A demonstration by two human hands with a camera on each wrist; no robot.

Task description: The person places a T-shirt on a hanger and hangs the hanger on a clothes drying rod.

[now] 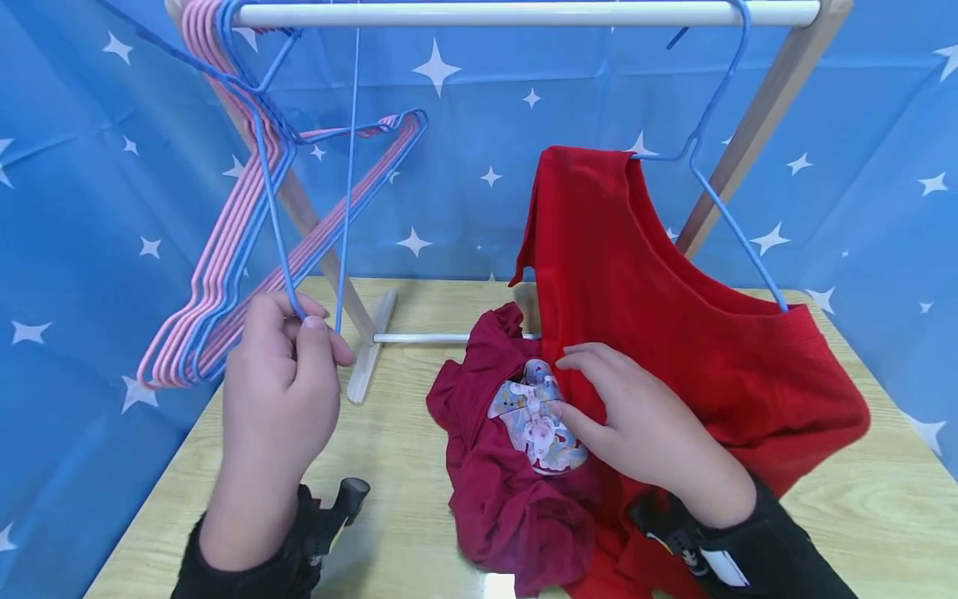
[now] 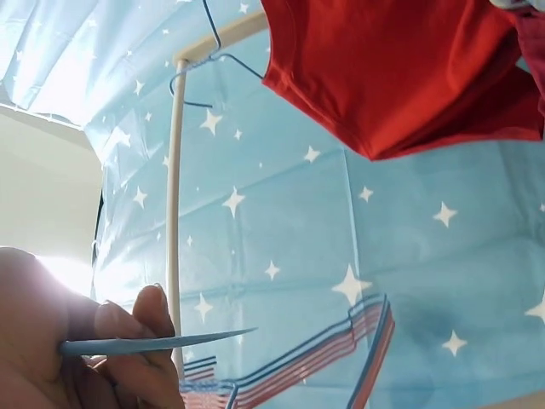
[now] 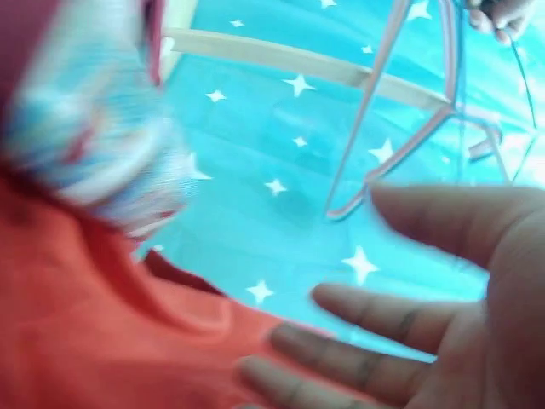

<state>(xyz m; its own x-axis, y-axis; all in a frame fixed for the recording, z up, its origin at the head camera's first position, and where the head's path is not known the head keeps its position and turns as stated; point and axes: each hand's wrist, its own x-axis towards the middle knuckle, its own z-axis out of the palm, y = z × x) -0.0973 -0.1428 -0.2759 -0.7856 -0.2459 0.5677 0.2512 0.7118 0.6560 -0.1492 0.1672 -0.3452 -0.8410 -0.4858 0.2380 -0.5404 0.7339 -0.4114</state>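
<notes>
My left hand [image 1: 280, 383] pinches one side of a thin blue clothes hanger [image 1: 273, 208] between thumb and fingers. In the left wrist view a piece of that hanger [image 2: 153, 344] sticks out past the fingers. My right hand [image 1: 644, 424] has its fingers loosely extended, beside a maroon garment [image 1: 516, 524] with a pale floral print [image 1: 542, 433]. In the right wrist view these fingers [image 3: 366, 375] are spread in front of red cloth. The red sleeveless garment [image 1: 599, 208] hangs from another blue hanger [image 1: 737, 229], partly behind the right hand. The maroon garment lies bunched up against its front.
A white rail [image 1: 524, 14] runs across the top of a wooden rack [image 1: 763, 125]. Several pink and blue hangers [image 1: 224, 274] crowd its left end. The rack stands on a light wood table [image 1: 404, 466], with a blue star-patterned curtain [image 1: 479, 216] behind.
</notes>
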